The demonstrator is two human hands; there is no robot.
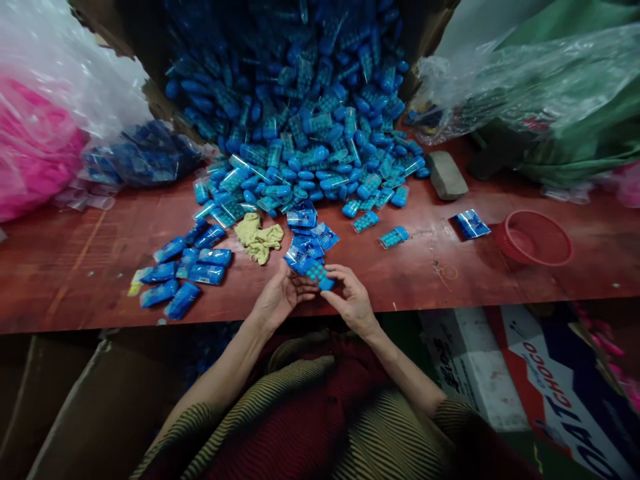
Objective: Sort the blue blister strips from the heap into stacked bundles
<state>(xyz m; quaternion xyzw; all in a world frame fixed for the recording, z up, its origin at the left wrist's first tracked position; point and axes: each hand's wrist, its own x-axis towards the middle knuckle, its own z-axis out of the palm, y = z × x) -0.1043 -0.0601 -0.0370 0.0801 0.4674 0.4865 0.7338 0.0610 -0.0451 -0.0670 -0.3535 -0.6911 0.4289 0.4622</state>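
Observation:
A small clear bottle of blue balls with a blue cap (316, 272) is between the fingers and thumb of my right hand (352, 301), which is closed on it. My left hand (281, 297) lies palm up beside the bottle, its fingers stretched out toward it and its thumb near the flat blue printed sleeves (302, 248). Those sleeves lie in a loose stack just beyond my hands. To the left rest several bottles wrapped in blue printed sleeves (205, 274). Two bare bottles (394, 237) lie right of the stack.
A large heap of blue-capped bottles (300, 160) spills from a cardboard box onto the red table (430, 273). A crumpled yellow cloth (259, 238), a grey block (447, 175), a blue packet (471, 224) and a red basket (535, 238) lie around. Plastic bags flank both sides.

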